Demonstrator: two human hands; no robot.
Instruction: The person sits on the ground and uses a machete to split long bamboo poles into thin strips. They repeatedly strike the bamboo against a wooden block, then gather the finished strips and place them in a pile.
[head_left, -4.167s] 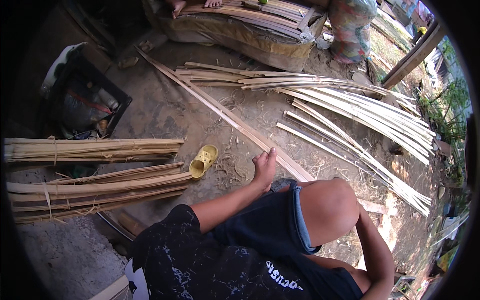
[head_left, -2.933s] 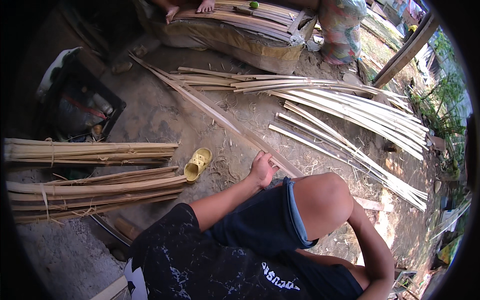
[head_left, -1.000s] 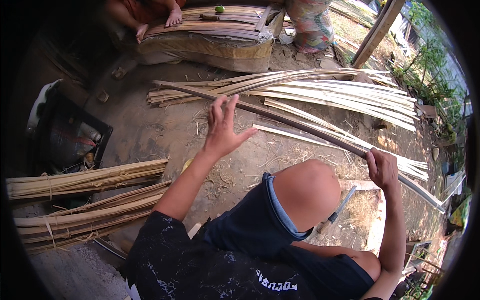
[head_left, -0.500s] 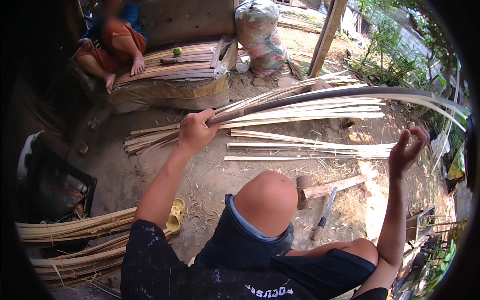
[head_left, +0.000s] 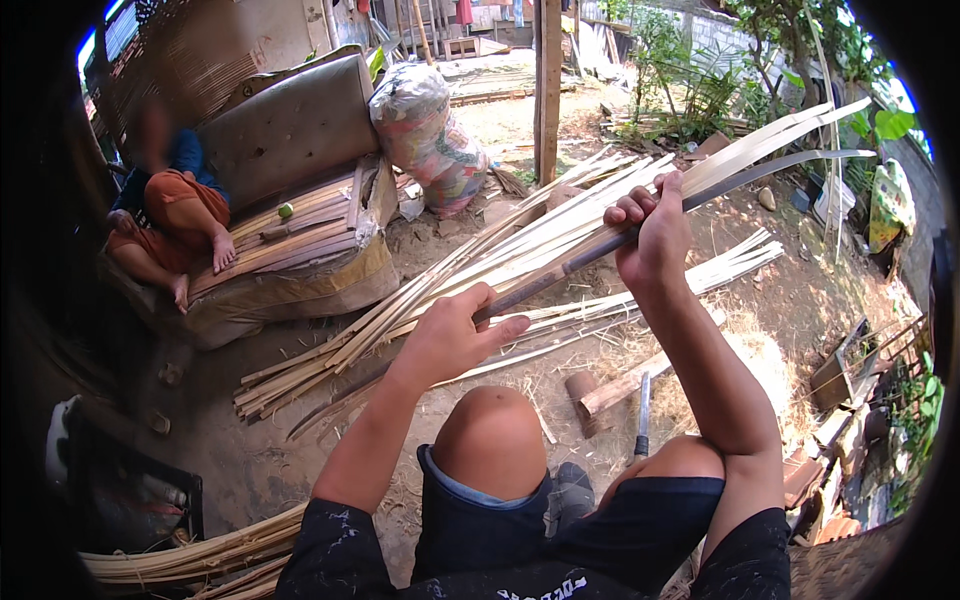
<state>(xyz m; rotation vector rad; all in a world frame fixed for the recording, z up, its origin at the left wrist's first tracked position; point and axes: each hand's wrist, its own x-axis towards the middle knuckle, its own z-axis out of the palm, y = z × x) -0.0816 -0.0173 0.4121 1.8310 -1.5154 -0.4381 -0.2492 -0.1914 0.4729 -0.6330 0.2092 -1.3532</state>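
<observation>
A long dark-skinned bamboo strip slants up to the right in front of me. My left hand is closed around its lower part, thumb stretched along it. Farther up, my right hand grips the same strip with curled fingers. Beyond my right hand the far end fans into pale slats and a dark slat that bends away. Under my hands lies a spread of pale bamboo strips on the ground. A knife with a dark handle rests beside my knee.
A wooden block and split bamboo lie near the knife. Bundled strips are at the lower left. Another person sits on a worn sofa beside a stuffed sack. A wooden post stands ahead.
My right hand has come in from the right and closed on the bamboo strip. My left hand is lower, and the strip now tilts up to the right. The view has shifted.
</observation>
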